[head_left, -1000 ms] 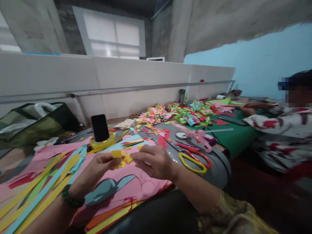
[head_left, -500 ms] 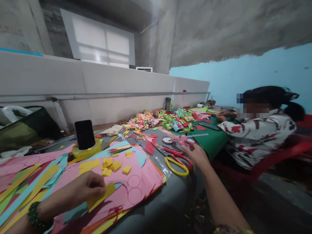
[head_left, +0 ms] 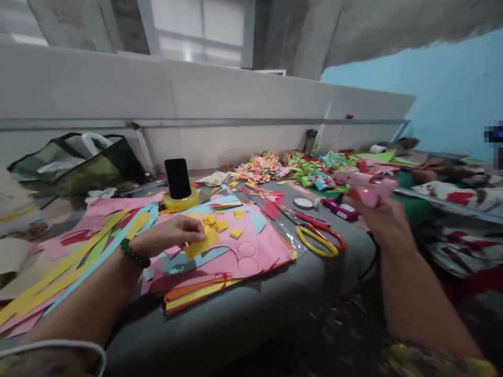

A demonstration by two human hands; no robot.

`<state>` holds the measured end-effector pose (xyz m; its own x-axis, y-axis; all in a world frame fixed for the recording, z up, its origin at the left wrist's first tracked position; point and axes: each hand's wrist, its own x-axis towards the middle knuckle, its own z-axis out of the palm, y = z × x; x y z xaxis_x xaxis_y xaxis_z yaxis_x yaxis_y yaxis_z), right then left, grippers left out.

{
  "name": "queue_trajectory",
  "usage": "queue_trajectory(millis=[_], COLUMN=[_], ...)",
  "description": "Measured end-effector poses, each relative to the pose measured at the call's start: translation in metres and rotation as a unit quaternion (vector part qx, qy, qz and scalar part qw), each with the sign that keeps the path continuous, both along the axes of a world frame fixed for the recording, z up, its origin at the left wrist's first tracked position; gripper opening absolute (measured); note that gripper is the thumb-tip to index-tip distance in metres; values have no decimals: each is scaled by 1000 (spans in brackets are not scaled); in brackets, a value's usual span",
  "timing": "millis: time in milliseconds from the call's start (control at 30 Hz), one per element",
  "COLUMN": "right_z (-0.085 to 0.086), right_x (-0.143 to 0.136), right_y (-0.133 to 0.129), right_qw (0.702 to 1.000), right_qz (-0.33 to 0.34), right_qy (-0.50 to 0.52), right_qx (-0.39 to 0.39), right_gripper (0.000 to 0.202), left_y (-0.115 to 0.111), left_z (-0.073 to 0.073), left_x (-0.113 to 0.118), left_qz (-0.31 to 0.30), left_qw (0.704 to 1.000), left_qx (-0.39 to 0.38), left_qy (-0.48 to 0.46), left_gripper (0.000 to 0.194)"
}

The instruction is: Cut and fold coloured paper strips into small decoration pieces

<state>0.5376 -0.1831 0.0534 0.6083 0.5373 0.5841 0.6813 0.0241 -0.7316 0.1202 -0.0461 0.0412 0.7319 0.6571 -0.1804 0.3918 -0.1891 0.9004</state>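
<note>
Between the thumb and fingers of my left hand [head_left: 184, 230] is a yellow felt piece [head_left: 203, 244], held over the pink felt sheets [head_left: 267, 246]. Several small yellow squares [head_left: 214, 224] lie just beyond it. My right hand [head_left: 383, 217] is wrapped around a pink hot glue gun [head_left: 369, 188] with a small red light glowing on it, raised over the table's right side. Left of that hand lie scissors with yellow and red handles [head_left: 319, 242], a purple device [head_left: 340, 208] and a roll of tape [head_left: 304, 202].
A phone [head_left: 177, 178] stands in a yellow tape roll [head_left: 181, 200]. Colourful felt pieces [head_left: 263, 166] are heaped at the back, near a dark bottle [head_left: 310, 140]. Felt strips [head_left: 90, 256] and a green bag [head_left: 82, 162] are at left. A co-worker's patterned sleeve [head_left: 463, 193] shows at right.
My right hand has lifted the glue gun off the table. The view has swung left and down, so the table contents sit further right. My left hand still holds the yellow piece.
</note>
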Motion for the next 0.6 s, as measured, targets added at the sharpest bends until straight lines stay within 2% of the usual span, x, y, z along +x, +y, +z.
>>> queue_trajectory(millis=[100, 200, 300, 367, 433, 500, 600], right_z=[12, 13, 9, 7, 6, 5, 2], right_x=[-34, -69, -102, -123, -143, -157, -171], right_y=[-9, -14, -12, -7, 0, 8, 20], right_qw=[998, 984, 955, 930, 908, 896, 887], right_qz=[20, 109, 226, 295, 337, 333, 273], right_qy=[66, 101, 31, -25, -58, -91, -157], right_qx=[-10, -95, -189, -216, -240, -279, -338], right_gripper=[51, 49, 48, 45, 42, 44, 49], left_y=[-1, -5, -7, -5, -1, 2, 5], left_z=[7, 3, -9, -18, -26, -30, -32], left_x=[-3, 5, 19, 26, 29, 29, 28], left_qz=[37, 44, 78, 89, 89, 91, 97], left_qw=[999, 998, 993, 989, 986, 983, 983], left_qx=[-8, 32, 83, 108, 125, 132, 131], left_qy=[-28, -17, 8, 42, 72, 86, 86], left_gripper=[30, 30, 28, 26, 23, 19, 16])
